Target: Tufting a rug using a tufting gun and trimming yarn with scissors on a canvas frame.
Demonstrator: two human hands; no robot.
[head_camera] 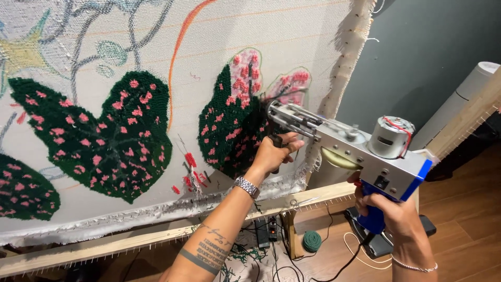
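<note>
Left hand: left hand [273, 155] is clenching the black front handle [277, 142] of the silver and blue electric tufting gun [344, 143], steadying the nose so it is pressing square against the cloth.
Right hand: right hand [392, 210] is wrapping around the blue rear grip [373, 215], carrying the weight from behind; whether a finger is resting on a trigger cannot be told.
Tufting gun: it is pointing at the stretched cream backing cloth [209, 52], its tip meeting the half-filled dark green leaf with pink spots [237, 117], with the grey cylindrical motor [390, 137] sitting on top.
Cloth: it is hanging taut on the pale wooden frame [156, 235], so the pile is holding its shape; a finished green and pink leaf [99, 138] is lying to the left.
Floor: a round ball of green yarn [312, 241] is resting below the frame, near the black cables [263, 232].
Hidden: the needle is disappearing into the pile and blurring; the yarn feed is too thin to trace; the hand is covering most of the front handle; the frame's top and left side are running out of the picture.
</note>
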